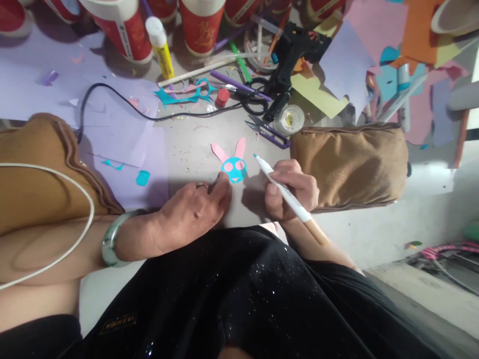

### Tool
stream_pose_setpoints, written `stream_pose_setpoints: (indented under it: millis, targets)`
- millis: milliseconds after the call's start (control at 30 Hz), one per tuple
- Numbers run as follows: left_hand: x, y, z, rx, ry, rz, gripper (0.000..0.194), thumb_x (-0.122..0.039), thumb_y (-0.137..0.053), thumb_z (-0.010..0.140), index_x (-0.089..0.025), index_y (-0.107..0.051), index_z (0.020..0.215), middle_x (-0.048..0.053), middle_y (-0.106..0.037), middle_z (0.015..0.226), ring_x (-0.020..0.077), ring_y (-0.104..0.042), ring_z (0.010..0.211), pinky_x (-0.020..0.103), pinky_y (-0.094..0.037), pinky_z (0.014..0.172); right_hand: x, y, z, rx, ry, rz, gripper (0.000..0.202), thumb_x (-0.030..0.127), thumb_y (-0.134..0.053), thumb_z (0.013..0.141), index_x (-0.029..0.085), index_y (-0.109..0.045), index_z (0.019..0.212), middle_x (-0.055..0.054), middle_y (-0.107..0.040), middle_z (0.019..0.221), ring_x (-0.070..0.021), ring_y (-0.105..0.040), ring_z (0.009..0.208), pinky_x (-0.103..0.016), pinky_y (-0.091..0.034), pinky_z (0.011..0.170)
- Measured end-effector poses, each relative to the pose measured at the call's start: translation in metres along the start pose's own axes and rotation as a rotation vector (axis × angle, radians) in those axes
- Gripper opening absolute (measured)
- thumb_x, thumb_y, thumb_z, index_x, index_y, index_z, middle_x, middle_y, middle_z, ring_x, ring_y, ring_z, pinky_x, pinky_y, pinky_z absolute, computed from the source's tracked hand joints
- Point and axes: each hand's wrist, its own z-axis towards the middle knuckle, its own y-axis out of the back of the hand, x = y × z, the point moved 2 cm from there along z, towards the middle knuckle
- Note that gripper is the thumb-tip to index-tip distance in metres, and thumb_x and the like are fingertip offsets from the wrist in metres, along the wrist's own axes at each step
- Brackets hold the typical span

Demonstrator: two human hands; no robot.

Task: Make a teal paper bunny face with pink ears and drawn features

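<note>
A small paper rabbit face [235,175] lies on the grey table, a blue round head with two pink ears, pink eye patches and a pink triangle below. At its lower left edge, the bent, closed fingers of my left hand [198,204] press on it; their tips are partly hidden. My right hand [294,187] is closed round a white marker [279,187] with a tan rear end. The marker's blue-green tip points up and left, just right of the rabbit's head and apart from it.
Brown fabric pouches stand at right [348,167] and left [33,169]. Behind lie scissors [258,102], purple thread snips [271,133], a tape roll [291,119], a glue gun [292,52], a glue stick [160,50], paper scraps and several red cups [202,30]. A black cable [157,118] crosses the table.
</note>
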Motion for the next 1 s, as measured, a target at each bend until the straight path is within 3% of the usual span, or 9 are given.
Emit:
stream_pose_setpoints:
  millis: [67, 133, 333, 567, 733, 833, 1000]
  targets:
    - [0.0, 0.001, 0.001, -0.014, 0.002, 0.01, 0.038, -0.012, -0.046, 0.1, -0.011, -0.065, 0.133, 0.02, -0.063, 0.144, 0.0122, -0.06, 0.062, 0.031, -0.048, 0.053, 0.011, 0.005, 0.012, -0.143, 0.075, 0.104, 0.025, 0.03, -0.062, 0.094, 0.03, -0.059, 0.118, -0.001, -0.065, 0.078, -0.022, -0.066, 0.07, -0.038, -0.056, 0.059]
    - [0.0, 0.002, 0.002, -0.012, 0.0, 0.006, 0.038, -0.012, -0.047, 0.1, -0.011, -0.065, 0.133, 0.018, -0.066, 0.141, 0.012, -0.061, 0.062, 0.029, -0.049, 0.053, 0.016, 0.005, 0.021, -0.193, 0.119, 0.145, 0.026, 0.023, -0.067, 0.089, 0.027, -0.062, 0.115, 0.001, -0.064, 0.075, -0.0188, -0.065, 0.066, -0.032, -0.055, 0.054]
    - [0.0, 0.004, 0.003, -0.005, 0.018, -0.008, 0.042, -0.009, -0.045, 0.099, -0.009, -0.062, 0.137, 0.021, -0.062, 0.145, 0.0126, -0.066, 0.067, 0.029, -0.052, 0.058, 0.014, 0.001, 0.018, -0.165, 0.128, 0.056, 0.012, 0.029, -0.067, 0.091, 0.025, -0.064, 0.102, 0.001, -0.069, 0.073, -0.017, -0.071, 0.064, -0.03, -0.057, 0.053]
    - [-0.003, -0.01, -0.003, 0.022, 0.079, -0.062, 0.051, -0.019, -0.049, 0.103, -0.014, -0.047, 0.154, 0.02, -0.06, 0.147, 0.0145, -0.067, 0.076, 0.031, -0.056, 0.067, 0.013, 0.0, 0.019, -0.169, 0.143, 0.026, 0.016, 0.028, -0.07, 0.088, 0.025, -0.066, 0.102, 0.001, -0.072, 0.075, -0.0172, -0.073, 0.064, -0.027, -0.056, 0.049]
    - [0.0, -0.001, 0.0, -0.011, 0.034, -0.056, 0.048, -0.008, -0.042, 0.1, -0.008, -0.054, 0.147, 0.023, -0.058, 0.148, 0.012, -0.066, 0.072, 0.026, -0.053, 0.06, 0.016, -0.003, 0.028, -0.195, 0.179, 0.063, 0.018, 0.025, -0.072, 0.084, 0.024, -0.067, 0.102, 0.001, -0.072, 0.071, -0.0163, -0.073, 0.059, -0.022, -0.052, 0.044]
    - [0.001, 0.003, 0.005, 0.024, 0.024, -0.08, 0.051, -0.002, -0.036, 0.097, -0.004, -0.057, 0.143, 0.023, -0.064, 0.139, 0.0113, -0.068, 0.071, 0.024, -0.052, 0.058, 0.018, -0.004, 0.032, -0.189, 0.191, 0.083, 0.011, 0.023, -0.072, 0.083, 0.024, -0.068, 0.094, 0.0, -0.072, 0.066, -0.0176, -0.072, 0.054, -0.022, -0.046, 0.037]
    - [0.005, 0.01, 0.007, 0.082, 0.0, -0.07, 0.059, 0.002, -0.025, 0.095, -0.003, -0.056, 0.145, 0.023, -0.062, 0.144, 0.01, -0.067, 0.068, 0.023, -0.05, 0.055, 0.021, -0.004, 0.037, -0.158, 0.233, 0.083, 0.005, 0.022, -0.071, 0.082, 0.023, -0.066, 0.083, -0.003, -0.071, 0.06, -0.0175, -0.07, 0.048, -0.02, -0.037, 0.032]
